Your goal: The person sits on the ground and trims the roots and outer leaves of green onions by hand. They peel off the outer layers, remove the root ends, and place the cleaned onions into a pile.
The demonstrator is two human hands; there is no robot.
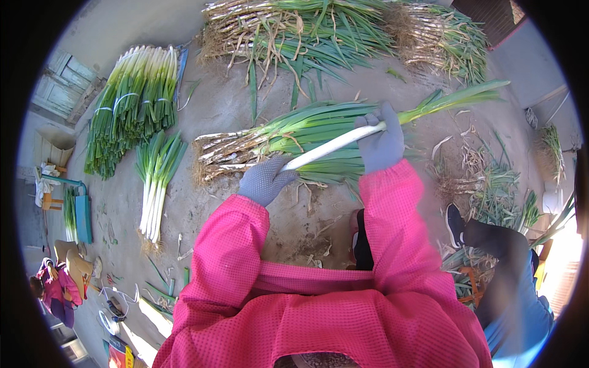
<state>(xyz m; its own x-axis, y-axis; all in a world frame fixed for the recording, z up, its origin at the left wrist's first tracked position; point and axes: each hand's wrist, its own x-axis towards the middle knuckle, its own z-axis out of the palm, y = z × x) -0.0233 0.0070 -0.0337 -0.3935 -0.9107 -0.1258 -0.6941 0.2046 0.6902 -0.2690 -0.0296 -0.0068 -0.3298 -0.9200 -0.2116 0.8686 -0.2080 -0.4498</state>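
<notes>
One long green onion (338, 145) with a clean white stalk lies slanted between my gloved hands. My left hand (268, 178) grips its lower end, and my right hand (381, 138) is closed around it where white turns to green. Behind and below it, a pile of unpeeled green onions (294, 126) with brown roots and outer skins rests on the ground. To the left lies a small group of cleaned green onions (155, 188), white ends and roots towards me. Both hands wear grey dotted gloves.
Tied bundles of cleaned onions (133, 96) lie at the upper left. Heaps of untrimmed onions (294, 41) cover the far ground. Peeled leaf scraps (497, 193) lie at the right, near a co-worker's leg (494, 239). Another person (60, 285) is at the lower left, near a cable (117, 299).
</notes>
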